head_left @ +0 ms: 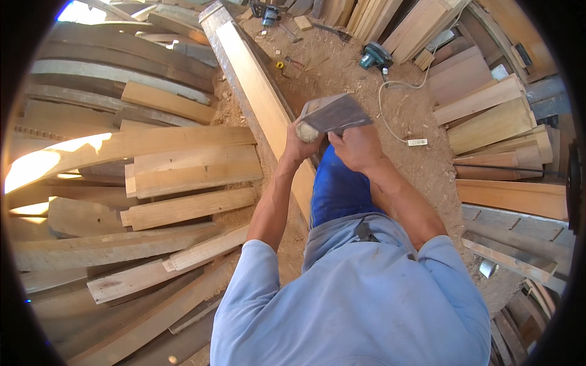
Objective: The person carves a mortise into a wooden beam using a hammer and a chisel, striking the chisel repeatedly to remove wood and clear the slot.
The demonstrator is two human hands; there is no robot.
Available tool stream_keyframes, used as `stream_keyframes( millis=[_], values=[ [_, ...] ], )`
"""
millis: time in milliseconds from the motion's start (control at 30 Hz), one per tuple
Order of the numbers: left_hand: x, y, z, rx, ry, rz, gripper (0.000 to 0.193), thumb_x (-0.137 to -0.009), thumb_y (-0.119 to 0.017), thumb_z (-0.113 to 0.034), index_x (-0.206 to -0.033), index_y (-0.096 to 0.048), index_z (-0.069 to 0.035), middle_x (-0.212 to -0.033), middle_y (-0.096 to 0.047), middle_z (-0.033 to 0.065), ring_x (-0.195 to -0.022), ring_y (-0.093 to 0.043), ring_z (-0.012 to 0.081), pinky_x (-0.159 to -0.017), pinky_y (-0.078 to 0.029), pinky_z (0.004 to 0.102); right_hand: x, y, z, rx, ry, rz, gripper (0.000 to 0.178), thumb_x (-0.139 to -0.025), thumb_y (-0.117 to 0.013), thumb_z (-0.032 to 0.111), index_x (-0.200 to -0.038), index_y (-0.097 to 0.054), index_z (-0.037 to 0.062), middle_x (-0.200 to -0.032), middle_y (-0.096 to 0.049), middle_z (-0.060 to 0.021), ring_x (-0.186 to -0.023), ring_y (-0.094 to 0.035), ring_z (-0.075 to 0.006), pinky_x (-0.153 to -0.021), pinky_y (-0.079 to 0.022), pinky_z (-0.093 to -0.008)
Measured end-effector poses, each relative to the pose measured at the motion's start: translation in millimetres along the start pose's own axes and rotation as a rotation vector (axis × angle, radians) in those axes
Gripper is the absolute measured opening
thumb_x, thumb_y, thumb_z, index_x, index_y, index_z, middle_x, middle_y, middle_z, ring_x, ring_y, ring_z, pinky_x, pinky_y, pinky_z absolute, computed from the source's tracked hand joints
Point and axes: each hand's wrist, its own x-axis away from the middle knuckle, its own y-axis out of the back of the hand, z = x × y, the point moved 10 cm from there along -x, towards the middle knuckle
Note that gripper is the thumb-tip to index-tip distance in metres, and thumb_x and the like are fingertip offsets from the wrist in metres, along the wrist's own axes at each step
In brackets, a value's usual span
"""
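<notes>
In front of my waist, both hands hold a dark grey, block-shaped tool with worn flat faces. A round pale end, like wood, shows at its left; its exact kind cannot be made out. My left hand is closed around the left part, beside that round end. Gripping the right part from below is my right hand, its fingers partly hidden by the tool. Under and left of the tool runs a long, pale wooden board lying on a darker beam, slanting toward my left leg.
Stacked planks fill the left side, and more boards lean along the right. A green power tool and a pale cord lie on the sawdust-covered floor. Another power tool sits farther off, near a yellow tape measure.
</notes>
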Motion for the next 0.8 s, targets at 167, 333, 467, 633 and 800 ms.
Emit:
stream_keyframes(
  millis=[167, 333, 467, 633, 800],
  values=[
    [7.0, 10.1, -7.0, -0.036, -0.046, -0.19, 0.021, -0.08, -0.075, -0.004, -0.098, -0.064, -0.004, -0.084, -0.065, 0.0027, -0.081, -0.061, 0.0096, -0.073, -0.052, 0.0288, 1.5, 13.5, -6.7, -0.096, -0.163, 0.11, 0.028, -0.086, -0.07, 0.023, -0.102, -0.071, 0.0006, -0.098, -0.071, -0.024, -0.092, -0.067, -0.0436, -0.081, -0.054, -0.0471],
    [-3.4, 38.4, -20.0, -0.142, -0.073, -0.463, 0.016, -0.089, -0.074, -0.006, -0.086, -0.058, -0.006, -0.075, -0.057, 0.0003, -0.072, -0.055, 0.0085, -0.067, -0.048, 0.027, 18.5, 51.4, 5.4, -0.419, -0.085, -0.123, 0.024, -0.085, -0.071, 0.014, -0.104, -0.07, 0.0002, -0.097, -0.072, -0.0174, -0.091, -0.069, -0.0333, -0.084, -0.053, -0.0403],
    [-13.1, 18.4, -44.6, -0.09, -0.074, -0.236, 0.017, -0.088, -0.074, -0.007, -0.085, -0.057, -0.006, -0.074, -0.056, -0.0002, -0.072, -0.053, 0.0091, -0.067, -0.047, 0.028, 28.5, 80.9, 6.1, -0.568, -0.067, -0.234, 0.024, -0.085, -0.072, 0.011, -0.106, -0.07, 0.0003, -0.102, -0.071, -0.0148, -0.093, -0.067, -0.0309, -0.086, -0.052, -0.0402],
    [-14.4, 14.1, -28.2, -0.094, -0.037, -0.193, 0.018, -0.088, -0.074, -0.007, -0.084, -0.056, -0.007, -0.074, -0.055, 0.0004, -0.072, -0.052, 0.0098, -0.066, -0.046, 0.0281, 33.7, 98.7, -2.8, -0.662, -0.104, -0.318, 0.018, -0.087, -0.074, 0.009, -0.103, -0.07, 0.001, -0.098, -0.07, -0.0094, -0.088, -0.065, -0.022, -0.082, -0.051, -0.037],
    [-14.8, 13.6, -23.8, -0.092, -0.07, -0.182, 0.017, -0.089, -0.074, -0.007, -0.085, -0.057, -0.009, -0.073, -0.054, -0.0025, -0.067, -0.052, 0.0078, -0.062, -0.045, 0.0259, 32.3, 119.5, -1.6, -0.712, -0.099, -0.396, 0.009, -0.091, -0.075, 0.009, -0.093, -0.07, 0.0025, -0.084, -0.067, 0.0001, -0.075, -0.06, -0.0083, -0.069, -0.049, -0.0288]
  ],
)
